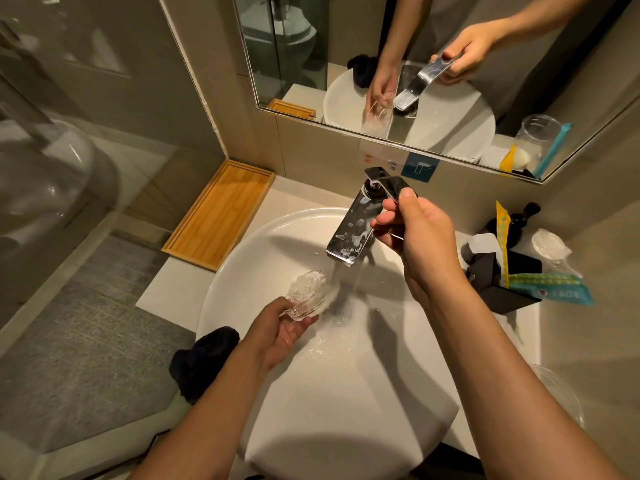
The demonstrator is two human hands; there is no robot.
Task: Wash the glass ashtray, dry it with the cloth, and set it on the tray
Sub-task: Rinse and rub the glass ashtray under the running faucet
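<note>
Near the basin (221, 289) centre, the glass ashtray (306, 295) is gripped by the left hand (282, 336) beside the stream; the faucet lever (393, 188) is pinched by the right hand (412, 230). Rotation under the flow is advised, grip kept firm against slipping.

Splashing water blurs the glass ashtray (306, 294); the left hand (282, 336) hides its base.

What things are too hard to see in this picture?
All in the head view:
- glass ashtray: the left hand and splashing water blur it, so its shape and cleanliness are unclear.
- faucet handle: its end is covered by the right hand.
- dark cloth: the left forearm covers part of it.
- wall stickers: the print is too small to read.
- black box: packets hide its inside.
</note>
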